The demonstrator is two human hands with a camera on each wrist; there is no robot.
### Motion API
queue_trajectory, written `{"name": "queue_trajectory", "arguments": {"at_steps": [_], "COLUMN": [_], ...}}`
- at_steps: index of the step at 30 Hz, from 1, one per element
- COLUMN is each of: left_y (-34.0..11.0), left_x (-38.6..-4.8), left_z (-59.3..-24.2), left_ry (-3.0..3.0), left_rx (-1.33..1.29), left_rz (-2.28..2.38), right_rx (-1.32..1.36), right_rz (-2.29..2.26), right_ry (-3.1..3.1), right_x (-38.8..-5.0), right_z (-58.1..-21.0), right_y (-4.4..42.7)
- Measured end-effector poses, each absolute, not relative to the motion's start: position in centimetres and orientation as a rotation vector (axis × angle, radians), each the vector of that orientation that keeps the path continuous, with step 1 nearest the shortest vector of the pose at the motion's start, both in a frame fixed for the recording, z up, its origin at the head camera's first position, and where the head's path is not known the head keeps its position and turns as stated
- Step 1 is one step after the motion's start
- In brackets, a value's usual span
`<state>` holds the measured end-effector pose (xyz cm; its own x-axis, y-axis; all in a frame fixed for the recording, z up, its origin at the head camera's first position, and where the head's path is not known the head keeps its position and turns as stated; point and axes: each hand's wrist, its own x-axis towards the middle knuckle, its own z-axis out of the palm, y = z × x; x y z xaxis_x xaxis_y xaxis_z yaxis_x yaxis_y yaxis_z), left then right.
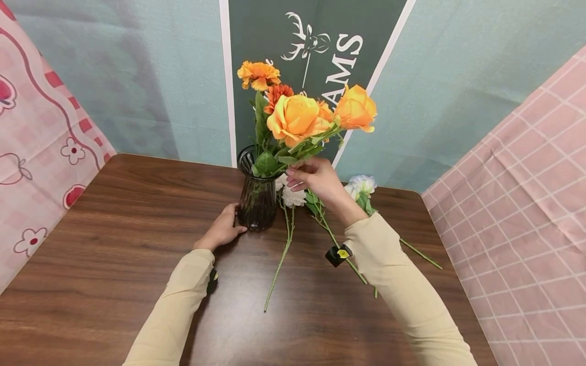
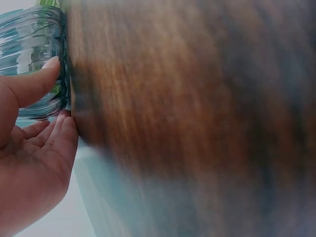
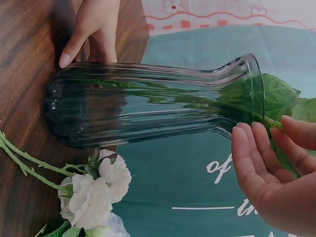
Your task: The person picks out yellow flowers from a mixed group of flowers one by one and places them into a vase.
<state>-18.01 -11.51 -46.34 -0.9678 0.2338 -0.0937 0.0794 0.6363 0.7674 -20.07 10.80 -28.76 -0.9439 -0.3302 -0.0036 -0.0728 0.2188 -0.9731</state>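
A dark ribbed glass vase [image 1: 257, 206] stands upright on the wooden table. Orange roses [image 1: 295, 119] and smaller orange-red flowers [image 1: 258, 75] rise from its mouth. My left hand [image 1: 222, 229] holds the vase low at its base, thumb on one side and fingers on the other, as the left wrist view also shows. Beside the rim, my right hand [image 1: 320, 180] pinches a green flower stem [image 3: 272, 123] between thumb and forefinger. Stems show through the glass [image 3: 148, 106] in the right wrist view. Which bloom the pinched stem carries I cannot tell for sure.
Right of the vase lie white flowers [image 1: 293, 196] with long stems [image 1: 280, 272] reaching toward the front. Another pale flower [image 1: 361, 187] lies farther right, partly behind my right forearm. Behind the table hangs a teal cloth [image 1: 183, 76]; pink cloths [image 1: 517, 213] flank both sides.
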Motion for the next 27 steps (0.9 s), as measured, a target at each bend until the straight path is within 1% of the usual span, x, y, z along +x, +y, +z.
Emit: {"name": "queue_trajectory", "arguments": {"at_steps": [17,27], "left_y": [-11.6,-11.9], "left_x": [-18.0,-17.5], "left_z": [-46.3,-45.9], "left_ry": [2.681,2.691], "left_rx": [0.272,0.31], "left_rz": [1.18,1.166], "right_rx": [-0.385,-0.253], "right_rz": [-1.914,-2.028], "right_ry": [2.216,2.131], "right_x": [-19.6,-18.3], "right_z": [-29.5,-30.4], "right_y": [11.0,13.5]}}
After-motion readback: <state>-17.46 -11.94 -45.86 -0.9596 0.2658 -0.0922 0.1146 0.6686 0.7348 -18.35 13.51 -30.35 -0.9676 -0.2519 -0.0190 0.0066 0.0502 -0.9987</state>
